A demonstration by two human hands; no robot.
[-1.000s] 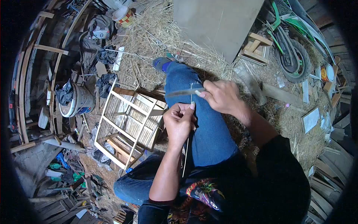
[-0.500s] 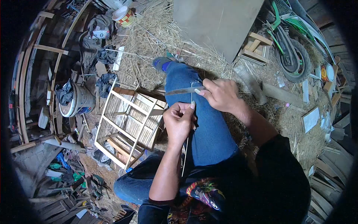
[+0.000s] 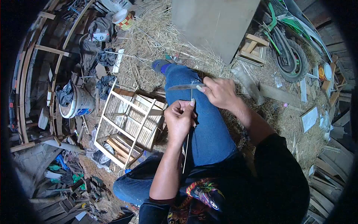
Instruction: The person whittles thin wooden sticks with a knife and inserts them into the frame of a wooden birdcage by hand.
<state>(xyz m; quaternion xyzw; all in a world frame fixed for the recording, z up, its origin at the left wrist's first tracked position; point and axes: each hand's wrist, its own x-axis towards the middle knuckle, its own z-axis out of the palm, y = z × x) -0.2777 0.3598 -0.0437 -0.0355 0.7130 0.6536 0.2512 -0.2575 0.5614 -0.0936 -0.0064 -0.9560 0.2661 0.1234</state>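
Observation:
A thin pale stick [image 3: 185,152] is pinched between the thumb and fingers of my left hand [image 3: 179,116], above the jeans-covered thigh. Its lower part trails down toward my lap, and its upper end rises past my thumb. My right hand [image 3: 220,92] is closed round the near end of a knife [image 3: 182,87], whose blade points left and crosses the stick's upper part over the knee. The knife's handle is hidden in my fingers. Beneath both hands lies my leg in blue jeans [image 3: 212,138].
Left of my leg stands a wooden slatted frame [image 3: 125,128]. Farther left is a white bucket [image 3: 80,100]. A large flat board [image 3: 214,26] lies ahead, with a small wooden stool [image 3: 253,49] and a motorbike wheel [image 3: 292,61] to its right. Straw covers the floor.
The blade was blurred over the stick a second ago and now shows sharper, lying more level. Both hands keep their hold. The surroundings have shifted slightly in view.

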